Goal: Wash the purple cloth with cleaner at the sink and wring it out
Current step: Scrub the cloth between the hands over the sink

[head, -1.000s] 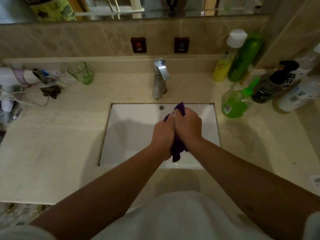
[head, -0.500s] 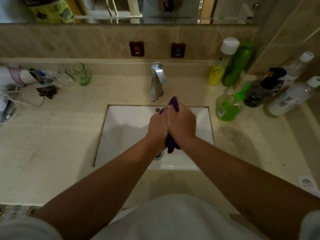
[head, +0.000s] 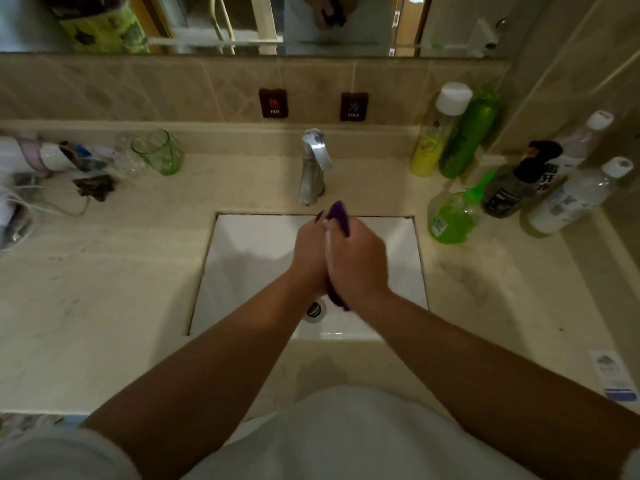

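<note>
Left hand (head: 309, 258) and right hand (head: 358, 263) pressed together, clamped on purple cloth (head: 338, 216) over sink (head: 249, 251)

My sink (head: 249, 258) sits in a pale stone counter (head: 104, 306). The tap (head: 311, 171) stands at the far edge. Far left stands a green glass (head: 159, 155) near some cords (head: 52, 202). On the right stand bottles: a green soap bottle (head: 450, 216), a yellow one (head: 433, 143), a dark one (head: 512, 188) and a clear one (head: 575, 199).
</note>
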